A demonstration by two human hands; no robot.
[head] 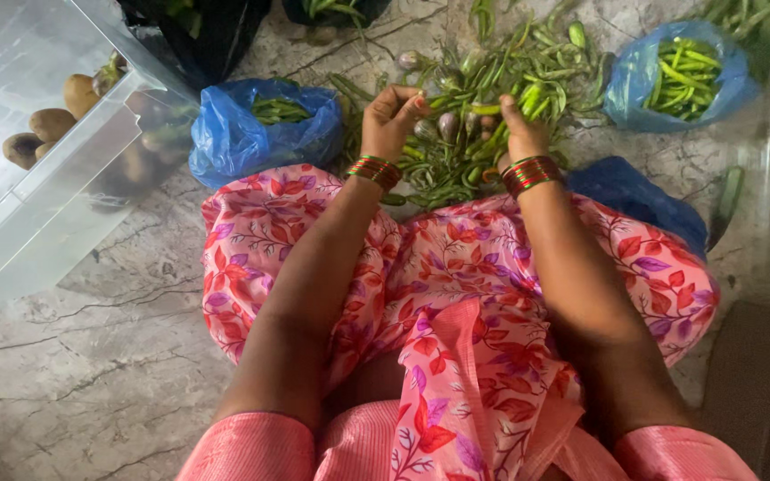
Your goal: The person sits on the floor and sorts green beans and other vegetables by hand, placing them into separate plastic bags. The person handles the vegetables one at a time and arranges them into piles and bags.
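Both hands work at the near edge of a pile of green chillies (501, 80) spread on the marble floor (91, 356), just beyond the person's knees. The left hand (391, 116) is curled, its fingers (413, 100) pinched narrow on what looks like 1 chilli at the pile's left side; the right hand (522, 132) has its fingers buried among the pods, so whether they grip anything cannot be told. A few small purplish bulbs (449, 125) lie mixed in between the hands. 2 blue bags (233, 134) (639, 76) hold more green pods, left and far right. To sort well, it would help to lift 1 pod at a time by the stem end, keep the bulbs apart, and work the pile from its near edge outward.
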